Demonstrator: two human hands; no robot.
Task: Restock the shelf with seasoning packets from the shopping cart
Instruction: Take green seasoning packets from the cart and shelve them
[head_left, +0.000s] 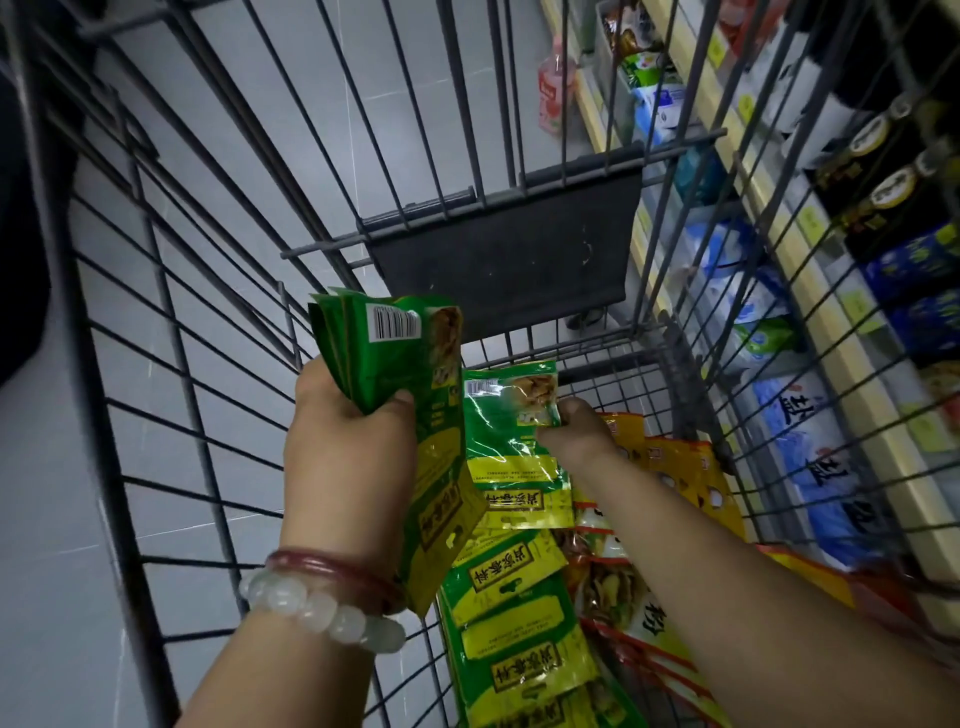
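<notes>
So closest to the camera you've got the left hand (348, 415), two bracelets (332, 597) on the wrist, fingers wrapped around a fanned bunch of green seasoning packets (400, 364), held upright with the barcode end up and the hang-hole end pointing down toward the wrist. Just to the right of it, the right hand (576, 431) is reaching into the shopping cart (156, 364) and pinching the far top corner of a single green packet (511, 436) between thumb and fingers. That packet's long axis runs pretty much straight away from the person, same as the row of green packets (514, 623) lying flat underneath it in the cart bottom. Next to those, on the right, is a pile of yellow and red packets (654, 519). The thing that matters here imo: the pinched packet is right beside the left hand's bunch, nearly touching its edge, so my guess is it just needs to swing left and stand up to join the stack. The right hand is clearly the one doing the picking. Further out past the cart's right wall is the shelf (810, 291) with bagged goods on it, so the restocking spot lies off to the right, well apart from both hands for now.
</notes>
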